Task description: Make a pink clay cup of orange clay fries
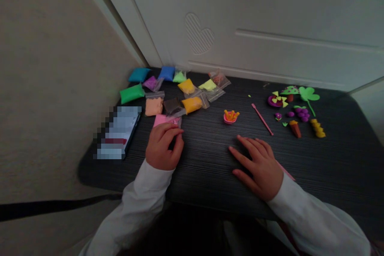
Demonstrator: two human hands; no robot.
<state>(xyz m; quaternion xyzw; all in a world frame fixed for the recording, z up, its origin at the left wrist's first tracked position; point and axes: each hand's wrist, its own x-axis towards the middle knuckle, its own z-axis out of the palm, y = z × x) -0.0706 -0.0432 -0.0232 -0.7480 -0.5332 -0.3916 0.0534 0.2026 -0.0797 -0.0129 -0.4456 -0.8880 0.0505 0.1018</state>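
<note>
My left hand [164, 146] is closed in a pinch, thumb and forefinger tips together, at the near edge of a pink clay packet [162, 119]. Whatever the fingertips hold, if anything, is too small to make out. Fingers apart, my right hand [258, 166] rests on or just over the dark table [207, 168] and holds nothing. A thin pink stick [286, 171] lies partly hidden beneath that hand. Beyond its fingertips stands a small pink cup of yellow clay sticks [231, 117], like french fries. A pink modelling tool [262, 119] lies to the right of the cup.
Several clay bags, including a green one [132, 93] and an orange one [192, 105], cover the back left. A phone [118, 133] lies at the left edge. Clay models, among them purple grapes [302, 113] and a green flower [309, 94], sit at right. A white door [225, 16] stands behind.
</note>
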